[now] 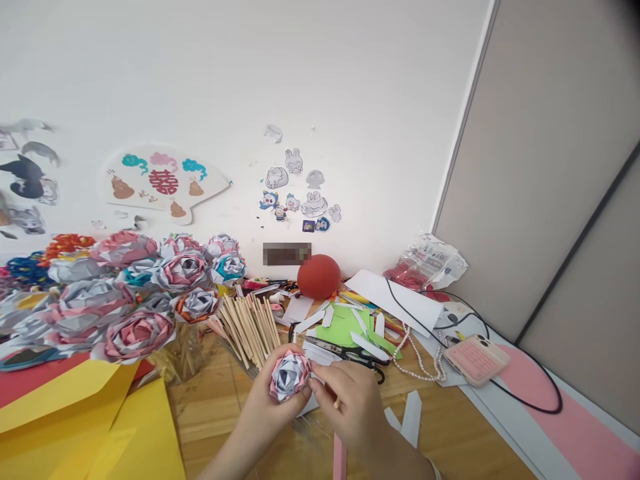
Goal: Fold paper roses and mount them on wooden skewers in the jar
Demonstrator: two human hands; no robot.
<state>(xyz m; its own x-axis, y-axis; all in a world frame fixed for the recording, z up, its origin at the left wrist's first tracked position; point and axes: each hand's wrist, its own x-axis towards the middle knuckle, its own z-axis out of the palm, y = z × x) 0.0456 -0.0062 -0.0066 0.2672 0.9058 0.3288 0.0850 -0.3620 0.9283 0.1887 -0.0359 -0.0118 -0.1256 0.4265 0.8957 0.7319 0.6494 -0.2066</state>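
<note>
A small folded-paper flower [290, 377], white-grey with pink edges, faces up in my left hand [273, 400], whose fingers curl around it. My right hand [345, 397] is beside it, thumb and index finger pinched together at the flower's right edge. The tip of a thin wooden stick [337, 404] shows between the fingers of my right hand. White paper pieces [411, 417] and a pink strip [339, 457] lie on the wooden table [220, 413] close to my hands.
Finished paper flowers [135, 333] crowd the left. Wooden sticks [253, 327], a red balloon [319, 277], green paper [345, 325] and black scissors [350, 353] lie behind my hands. A phone [477, 360], bead string [417, 373] and black cable [543, 410] are right; yellow paper [145, 433] is front left.
</note>
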